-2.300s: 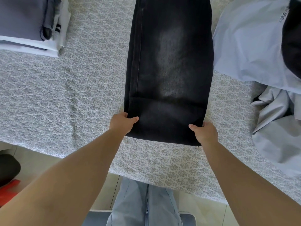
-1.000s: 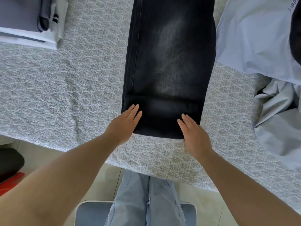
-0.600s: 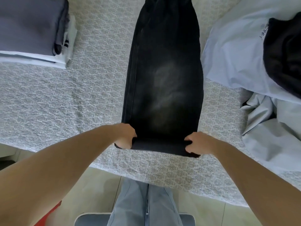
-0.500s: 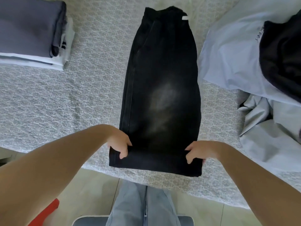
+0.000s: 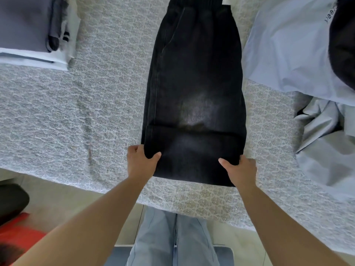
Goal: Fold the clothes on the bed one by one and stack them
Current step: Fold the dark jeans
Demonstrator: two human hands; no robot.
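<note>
On bed (image 5: 96, 112): left grip (image 5: 141, 162), right grip (image 5: 241, 170) pinch black jeans (image 5: 194, 83); folded stack (image 5: 32, 31) left, unfolded clothes (image 5: 288, 50) right.

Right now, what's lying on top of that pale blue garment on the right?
A black garment lies on the pale blue garment, beside some printed lettering. The print underneath it is covered, and the picture's edge crops it.

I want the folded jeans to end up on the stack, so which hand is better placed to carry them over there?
Left, probably. The left hand grips the black jeans at their near left corner, on the side where the folded stack sits. The right hand grips the other corner, nearer the unfolded pale clothes.
</note>
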